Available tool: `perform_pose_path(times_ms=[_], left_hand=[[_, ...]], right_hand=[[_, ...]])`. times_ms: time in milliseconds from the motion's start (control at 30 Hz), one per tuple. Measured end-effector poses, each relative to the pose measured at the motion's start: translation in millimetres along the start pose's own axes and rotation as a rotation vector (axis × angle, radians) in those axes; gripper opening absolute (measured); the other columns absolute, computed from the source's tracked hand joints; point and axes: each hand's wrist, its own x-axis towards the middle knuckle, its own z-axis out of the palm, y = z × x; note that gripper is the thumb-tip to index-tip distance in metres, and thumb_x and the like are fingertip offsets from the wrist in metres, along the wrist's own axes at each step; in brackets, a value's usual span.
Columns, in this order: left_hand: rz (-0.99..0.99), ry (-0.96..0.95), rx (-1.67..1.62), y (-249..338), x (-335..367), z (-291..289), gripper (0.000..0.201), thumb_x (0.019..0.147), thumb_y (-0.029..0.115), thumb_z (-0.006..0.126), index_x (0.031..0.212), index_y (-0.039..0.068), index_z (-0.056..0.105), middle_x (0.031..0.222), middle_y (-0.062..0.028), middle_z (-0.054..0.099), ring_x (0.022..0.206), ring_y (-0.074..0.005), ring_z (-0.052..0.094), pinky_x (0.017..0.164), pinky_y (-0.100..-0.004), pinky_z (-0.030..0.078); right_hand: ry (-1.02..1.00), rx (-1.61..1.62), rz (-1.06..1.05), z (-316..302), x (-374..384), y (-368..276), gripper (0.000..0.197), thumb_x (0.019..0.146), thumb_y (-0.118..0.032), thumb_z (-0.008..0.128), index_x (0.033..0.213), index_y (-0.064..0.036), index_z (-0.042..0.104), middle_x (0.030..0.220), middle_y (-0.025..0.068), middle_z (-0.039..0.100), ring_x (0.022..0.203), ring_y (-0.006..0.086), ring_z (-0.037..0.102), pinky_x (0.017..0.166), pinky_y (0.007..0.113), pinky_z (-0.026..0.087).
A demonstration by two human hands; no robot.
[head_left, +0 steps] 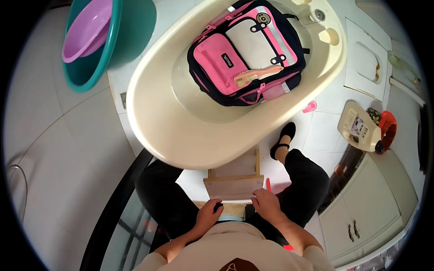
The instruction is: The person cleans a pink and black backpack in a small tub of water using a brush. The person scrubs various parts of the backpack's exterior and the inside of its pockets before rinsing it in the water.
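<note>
My left hand [209, 215] is low over the inside of my left thigh, its fingers loosely bent. A dark patch shows between its thumb and fingers, and I cannot tell whether it is trouser cloth. Beside the right end of a small wooden stool [233, 187], my right hand [267, 205] has loosely curved fingers with nothing visible in them. Ahead of both hands, a pink, navy and white school backpack [253, 49] lies front up in a cream plastic bathtub [199, 144], in shallow water. A scrubbing brush [257, 74] with a pale orange handle rests on the backpack's pink pocket.
Left of the tub stands a teal basin [115, 45] holding a purple one [88, 29]. A beige jug [359, 128] and a red container [389, 131] are at right, behind a white cabinet [366, 212]. A squat toilet [368, 63] is set in the floor.
</note>
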Motion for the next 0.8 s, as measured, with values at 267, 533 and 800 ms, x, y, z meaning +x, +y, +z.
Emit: perform_pose_path(times_ms=[267,533,800], left_hand=[[-0.184,-0.173,0.063,-36,13,20,0.031,0.076,0.028,0.056,0.102,0.01,0.053,0.08,-0.0112,0.058,0.068,-0.0209,0.056,0.062,-0.0305,0.044],[0.118,-0.266,-0.148,-51,41,44,0.034,0.077,0.026,0.057,0.101,0.003,0.053,0.087,-0.0102,0.059,0.081,-0.0172,0.056,0.071,-0.0285,0.044],[0.38,-0.251,-0.166,-79,49,57,0.032,0.077,0.026,0.059,0.1,0.004,0.055,0.085,-0.0076,0.058,0.075,-0.0141,0.054,0.067,-0.0258,0.044]], right_hand=[[-0.056,0.263,-0.059,19,1,-13,0.018,0.076,-0.02,0.055,0.087,-0.0056,0.054,0.08,0.012,0.055,0.075,0.0295,0.054,0.062,0.037,0.044],[0.112,0.071,-0.367,39,11,-5,0.021,0.077,-0.024,0.054,0.086,-0.005,0.054,0.08,0.0127,0.055,0.074,0.0313,0.054,0.064,0.038,0.043],[0.313,-0.273,-0.386,55,12,7,0.024,0.077,-0.027,0.053,0.081,-0.0036,0.053,0.079,0.0143,0.056,0.076,0.0307,0.054,0.065,0.04,0.043]])
